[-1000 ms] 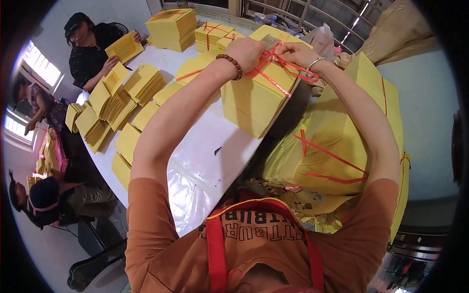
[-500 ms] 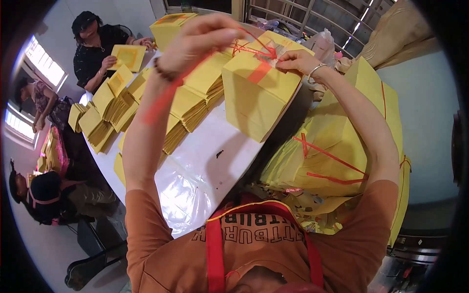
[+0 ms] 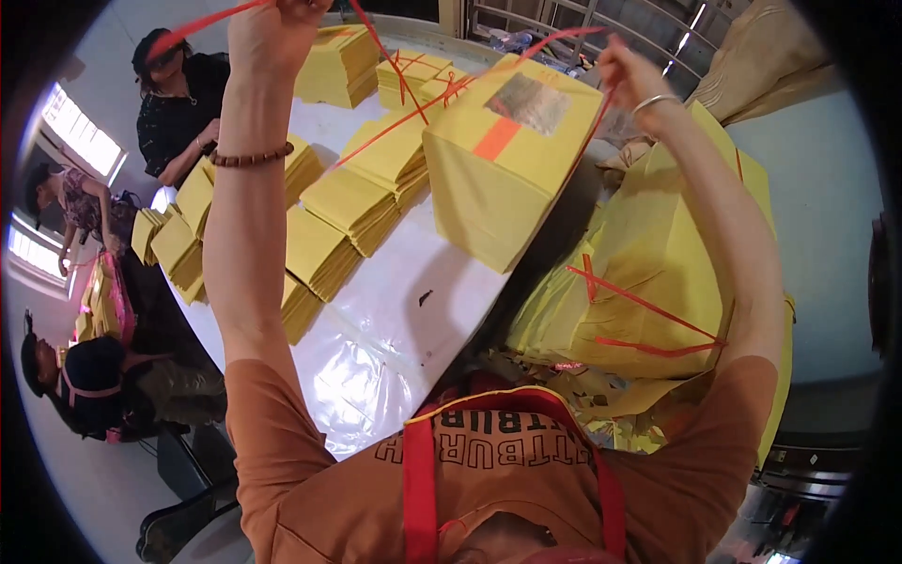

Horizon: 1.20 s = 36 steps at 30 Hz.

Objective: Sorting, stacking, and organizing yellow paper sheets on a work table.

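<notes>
Currently, the red ribbon [image 3: 559,36] hangs loose above the worktop [image 3: 404,273], strung out on both sides of the raised hands. Left hand [image 3: 282,23]: far left, partly cut off by the upper edge; its grip looks closed on the ribbon, though the fingertips are not fully shown. Right hand [image 3: 631,73]: far right, fingers curled in, thumb and forefinger seemingly pinching a strand; no wide gap in that grip. The tall yellow paper block [image 3: 489,197] stands upright at the right edge of the worktop, between the hands and nearer than either. Progress, as judged: the block is squared up, with its grey panel and orange stripe uncovered; no knot or ribbon crossing lies on its top, so binding appears undone. Small tied bundles [image 3: 413,75] on the far side already carry red ribbon. Loose yellow stacks [image 3: 352,202], left of the block, show no knots. Surroundings: a large yellow bundle [image 3: 658,244] fills the right side, close to the block, limiting room there; a ribbon strand passes over the loose stacks and could snag. Clear plastic [image 3: 362,376] covers the near worktop. A co-worker [image 3: 183,103] in black stands far left, beyond the stacks.
</notes>
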Tool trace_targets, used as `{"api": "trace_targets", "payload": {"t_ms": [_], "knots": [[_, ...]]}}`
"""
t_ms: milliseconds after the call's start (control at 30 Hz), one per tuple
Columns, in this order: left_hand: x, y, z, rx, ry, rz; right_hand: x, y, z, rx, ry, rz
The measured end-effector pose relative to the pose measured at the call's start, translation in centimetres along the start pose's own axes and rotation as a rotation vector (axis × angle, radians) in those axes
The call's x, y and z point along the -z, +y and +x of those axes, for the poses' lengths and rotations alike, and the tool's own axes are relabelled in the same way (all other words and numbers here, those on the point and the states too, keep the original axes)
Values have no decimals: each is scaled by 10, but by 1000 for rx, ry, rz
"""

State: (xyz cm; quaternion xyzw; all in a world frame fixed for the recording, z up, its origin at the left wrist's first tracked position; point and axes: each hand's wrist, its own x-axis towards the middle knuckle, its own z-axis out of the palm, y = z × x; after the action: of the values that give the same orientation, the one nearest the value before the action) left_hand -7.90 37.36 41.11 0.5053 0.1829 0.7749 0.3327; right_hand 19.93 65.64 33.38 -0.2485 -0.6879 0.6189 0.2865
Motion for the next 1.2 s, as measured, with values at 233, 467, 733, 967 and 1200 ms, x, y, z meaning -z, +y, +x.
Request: {"api": "trace_targets", "payload": {"t_ms": [233,467,733,967,1200], "knots": [[59,-80,-24,357,243,984,86,-20,-10,-13,346,-94],[105,-167,-125,1064,-260,1463,59,8,-40,-98,113,-788],[19,-220,-288,1246,-1021,1592,13,0,-48,98,-82,-745],[-2,-196,-348,1149,-1085,1555,-28,-1,-65,360,-188,-1161],[-6,-160,-403,785,-889,1432,-125,34,-209,-16,-89,-760]]}}
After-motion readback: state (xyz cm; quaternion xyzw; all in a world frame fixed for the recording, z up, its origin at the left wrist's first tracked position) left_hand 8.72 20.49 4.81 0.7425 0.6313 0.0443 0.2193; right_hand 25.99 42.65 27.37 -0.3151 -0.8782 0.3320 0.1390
